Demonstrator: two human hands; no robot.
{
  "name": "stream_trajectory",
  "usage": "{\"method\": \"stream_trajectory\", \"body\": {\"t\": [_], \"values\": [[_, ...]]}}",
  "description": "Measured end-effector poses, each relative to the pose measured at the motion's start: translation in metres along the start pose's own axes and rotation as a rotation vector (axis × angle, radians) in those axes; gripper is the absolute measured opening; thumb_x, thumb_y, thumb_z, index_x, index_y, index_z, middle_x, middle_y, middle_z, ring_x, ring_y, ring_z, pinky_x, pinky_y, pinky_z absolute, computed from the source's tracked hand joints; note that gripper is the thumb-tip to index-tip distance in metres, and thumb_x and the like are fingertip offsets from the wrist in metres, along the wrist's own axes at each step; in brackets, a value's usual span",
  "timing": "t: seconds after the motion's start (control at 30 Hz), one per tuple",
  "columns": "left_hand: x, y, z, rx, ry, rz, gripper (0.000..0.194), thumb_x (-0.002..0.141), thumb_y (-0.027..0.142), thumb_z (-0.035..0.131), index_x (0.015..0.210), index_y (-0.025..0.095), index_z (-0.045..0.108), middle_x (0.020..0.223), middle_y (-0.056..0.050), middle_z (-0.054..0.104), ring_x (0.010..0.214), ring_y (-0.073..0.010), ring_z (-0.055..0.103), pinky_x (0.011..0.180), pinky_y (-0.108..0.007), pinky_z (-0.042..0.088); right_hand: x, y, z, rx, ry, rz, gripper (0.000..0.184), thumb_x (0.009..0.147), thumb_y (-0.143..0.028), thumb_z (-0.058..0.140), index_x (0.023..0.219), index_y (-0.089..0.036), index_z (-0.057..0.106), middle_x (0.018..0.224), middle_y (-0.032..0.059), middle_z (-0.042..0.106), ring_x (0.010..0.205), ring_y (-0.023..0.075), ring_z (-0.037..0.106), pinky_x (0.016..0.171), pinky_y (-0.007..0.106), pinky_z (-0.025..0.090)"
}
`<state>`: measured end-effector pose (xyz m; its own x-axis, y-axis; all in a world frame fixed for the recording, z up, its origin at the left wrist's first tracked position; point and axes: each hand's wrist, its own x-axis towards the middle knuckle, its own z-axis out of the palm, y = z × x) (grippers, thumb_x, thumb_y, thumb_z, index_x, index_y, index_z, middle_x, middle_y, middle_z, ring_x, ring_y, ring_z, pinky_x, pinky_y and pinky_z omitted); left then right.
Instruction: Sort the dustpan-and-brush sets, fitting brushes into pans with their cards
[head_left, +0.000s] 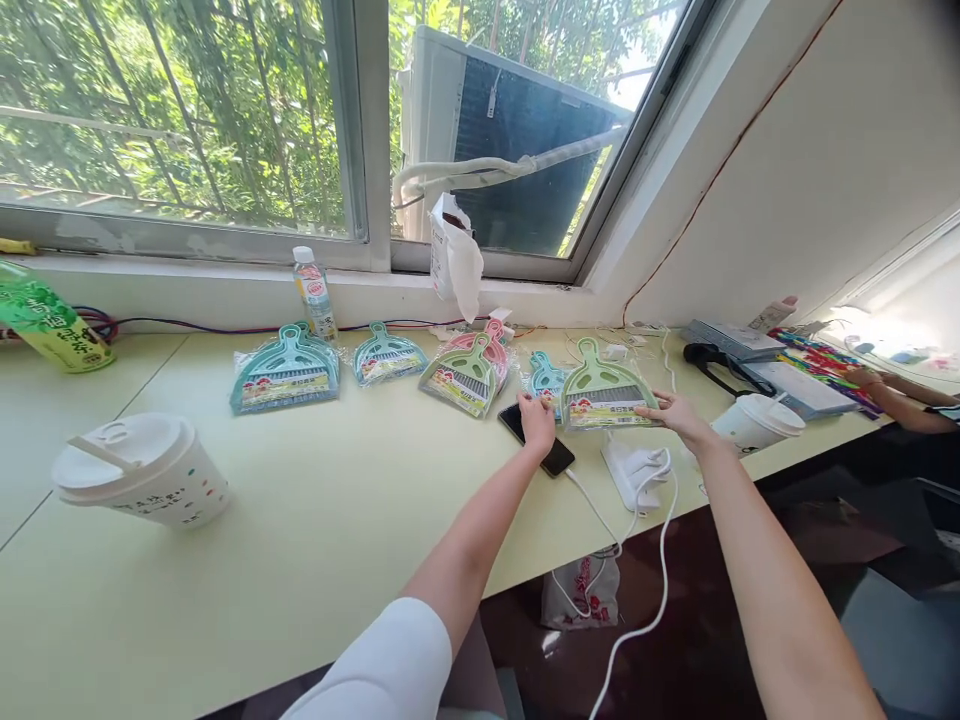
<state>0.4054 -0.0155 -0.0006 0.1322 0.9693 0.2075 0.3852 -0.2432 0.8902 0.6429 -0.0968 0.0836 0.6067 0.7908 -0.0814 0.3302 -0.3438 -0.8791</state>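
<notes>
My left hand (537,419) and my right hand (673,411) reach forward to a green packaged mini dustpan-and-brush set (604,392) lying on the pale green table (337,500). Each hand grips one lower corner of its plastic pack, fingers curled on the edge. My left wrist hovers over a black phone (556,455). A small blue set (545,378) lies just behind the left hand.
More packaged sets lie in a row: teal (286,370), teal (388,357), green (463,378), pink (489,345). Lidded paper cups (142,482) (757,420), a water bottle (316,293), a white charger with cables (636,472), books (780,375). Another person's arm (900,400) rests at far right.
</notes>
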Motion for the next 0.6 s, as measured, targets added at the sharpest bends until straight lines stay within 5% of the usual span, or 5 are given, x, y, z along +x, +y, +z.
{"method": "stream_trajectory", "body": {"t": [0.13, 0.3, 0.4, 0.6], "values": [[0.004, 0.002, -0.008, 0.008, -0.078, -0.057, 0.011, 0.084, 0.015, 0.052, 0.094, 0.013, 0.058, 0.111, -0.014, 0.052, 0.098, -0.0207, 0.058, 0.086, -0.031, 0.042, 0.024, 0.003, 0.023, -0.047, -0.025, 0.05, 0.067, 0.059, -0.014, 0.081, 0.12, -0.012, 0.055, 0.092, 0.012, 0.069, 0.067, 0.0155, 0.064, 0.055, 0.023, 0.053], [0.001, 0.001, -0.02, 0.073, -0.114, -0.02, 0.046, 0.083, 0.01, 0.052, 0.127, 0.013, 0.037, 0.108, -0.016, 0.06, 0.1, -0.0232, 0.059, 0.082, -0.031, 0.043, 0.039, 0.006, 0.038, -0.193, -0.078, 0.155, 0.046, 0.065, -0.019, 0.078, 0.107, -0.013, 0.06, 0.094, 0.0117, 0.068, 0.073, 0.0151, 0.065, 0.062, 0.022, 0.055], [0.0, 0.002, -0.023, 0.147, -0.165, 0.019, 0.038, 0.086, 0.013, 0.049, 0.122, 0.011, 0.04, 0.102, -0.017, 0.063, 0.099, -0.025, 0.061, 0.082, -0.033, 0.044, 0.04, 0.0, 0.048, -0.361, -0.154, 0.218, 0.032, 0.068, -0.028, 0.076, 0.093, -0.013, 0.063, 0.086, 0.0117, 0.067, 0.074, 0.0175, 0.064, 0.064, 0.026, 0.055], [-0.004, 0.008, -0.037, 0.16, -0.303, 0.11, 0.037, 0.089, 0.017, 0.04, 0.124, 0.005, 0.038, 0.099, -0.021, 0.062, 0.098, -0.0289, 0.061, 0.082, -0.038, 0.046, 0.034, -0.021, 0.069, -0.856, -0.263, 0.187, 0.036, 0.065, -0.041, 0.076, 0.076, -0.011, 0.062, 0.075, 0.0156, 0.065, 0.063, 0.0221, 0.064, 0.059, 0.032, 0.052]]}}
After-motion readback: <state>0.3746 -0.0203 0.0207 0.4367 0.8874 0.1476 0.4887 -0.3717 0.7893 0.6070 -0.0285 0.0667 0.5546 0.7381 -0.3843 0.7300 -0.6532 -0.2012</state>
